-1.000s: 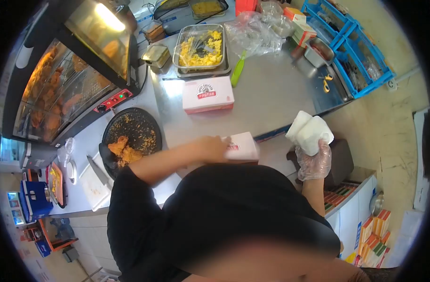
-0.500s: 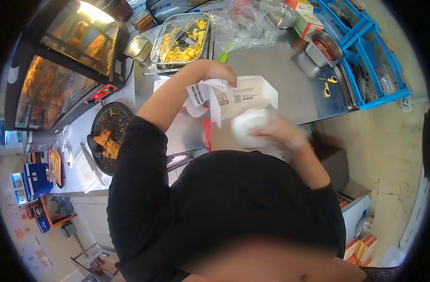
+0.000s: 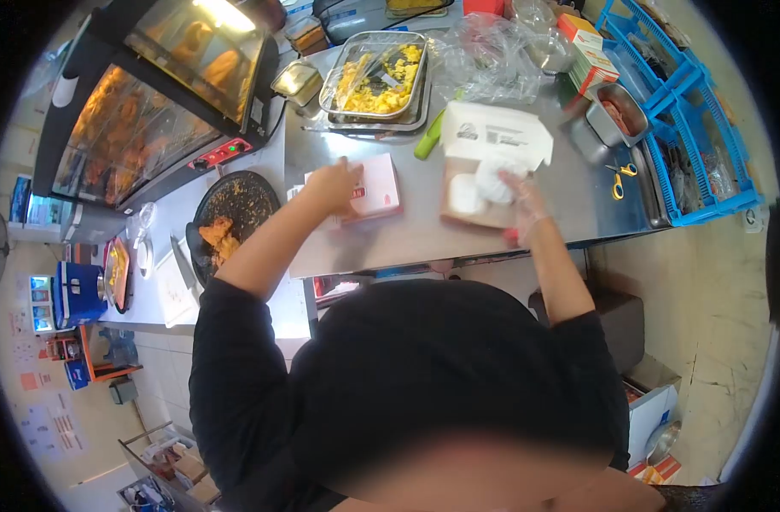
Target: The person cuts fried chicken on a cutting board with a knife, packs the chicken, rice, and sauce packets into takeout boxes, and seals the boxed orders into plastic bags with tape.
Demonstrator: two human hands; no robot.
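My right hand [image 3: 531,205], in a clear plastic glove, has its fingers closed on a white round bundle [image 3: 497,179] inside an open cardboard food box [image 3: 450,171]. A second white round bundle [image 3: 465,194] lies beside it in the box. The printed lid of the box stands raised at the back. To the left, my left hand [image 3: 334,183] is over the left side of a closed white and pink box [image 3: 377,183], its fingers apart on the top. White paper shows partly beneath that hand. A green-handled utensil [image 3: 429,136] lies between the boxes.
A wire-rimmed tray of yellow food pieces [image 3: 375,102] stands at the back. Yellow-handled scissors [image 3: 619,181] and a metal pan of meat [image 3: 616,118] are right, beside blue baskets [image 3: 706,136]. A heated display case [image 3: 151,111] and black pan [image 3: 262,192] are left.
My left hand has moved left and down from the open box to the closed box. My right hand has brought the white bundle up and into the open box.
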